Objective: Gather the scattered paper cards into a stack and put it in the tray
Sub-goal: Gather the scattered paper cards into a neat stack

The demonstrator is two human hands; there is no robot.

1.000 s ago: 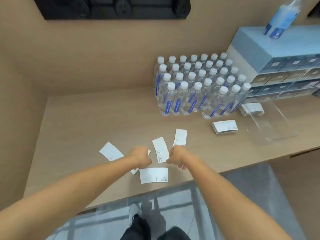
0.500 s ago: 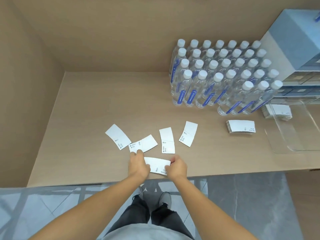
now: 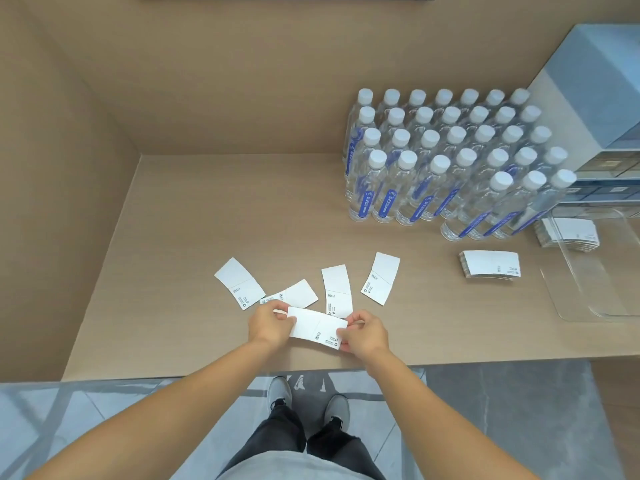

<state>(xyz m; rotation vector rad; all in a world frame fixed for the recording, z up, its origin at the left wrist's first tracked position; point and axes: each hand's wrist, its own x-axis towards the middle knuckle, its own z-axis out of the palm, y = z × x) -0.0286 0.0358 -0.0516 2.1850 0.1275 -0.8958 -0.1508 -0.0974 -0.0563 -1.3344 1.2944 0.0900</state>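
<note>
A white paper card [image 3: 317, 328] is held at both ends near the table's front edge, my left hand [image 3: 269, 323] on its left end and my right hand [image 3: 363, 332] on its right end. Several more white cards lie flat just behind it: one at the far left [image 3: 239, 283], one angled [image 3: 294, 295], one upright [image 3: 336, 289] and one to the right [image 3: 381, 278]. A neat stack of cards [image 3: 490, 265] lies further right. The clear plastic tray [image 3: 585, 308] stands at the right edge with another stack of cards [image 3: 568, 233] at its far end.
A block of several water bottles [image 3: 450, 168] with white caps stands at the back right. A grey-blue drawer unit [image 3: 595, 109] is behind the tray. Beige walls close the table [image 3: 225, 209] at the back and left. My shoes show on the floor below.
Both hands have taken hold of the nearest card and lifted its ends off the table. The other cards have not moved; the head camera has shifted.
</note>
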